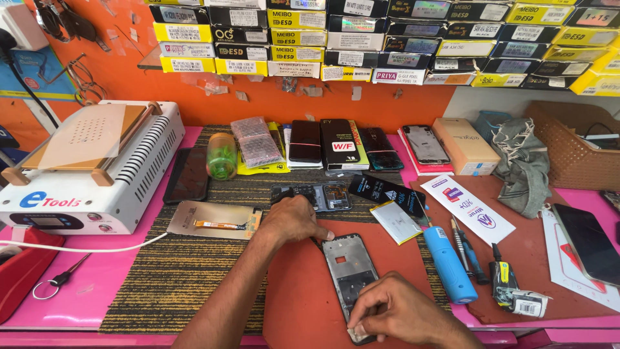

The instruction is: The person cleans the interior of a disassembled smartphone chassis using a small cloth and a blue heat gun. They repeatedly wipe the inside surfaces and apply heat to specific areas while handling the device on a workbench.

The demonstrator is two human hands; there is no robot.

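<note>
Phone frame (349, 270) lies flat on the desk (129, 294) between both hands. The left hand (294, 220), loosely curled, presses its top edge so it cannot slide. The right hand (387, 310) pinches something small at its bottom edge. Blue screwdriver (445, 262) lies just right; free room is left of the frame.

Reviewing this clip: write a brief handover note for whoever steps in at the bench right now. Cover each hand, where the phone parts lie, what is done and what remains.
Left hand: closed, resting on the mat at the top end of the black gutted phone frame; what it pinches is hidden.
Right hand: fingertips in a grip on the frame's bottom edge.
Parts: silver display panel with orange flex to the left; open dark phone body behind; white flat battery and blue cylindrical tool to the right.
Done: frame stripped bare.
Left: parts not yet refitted.
</note>
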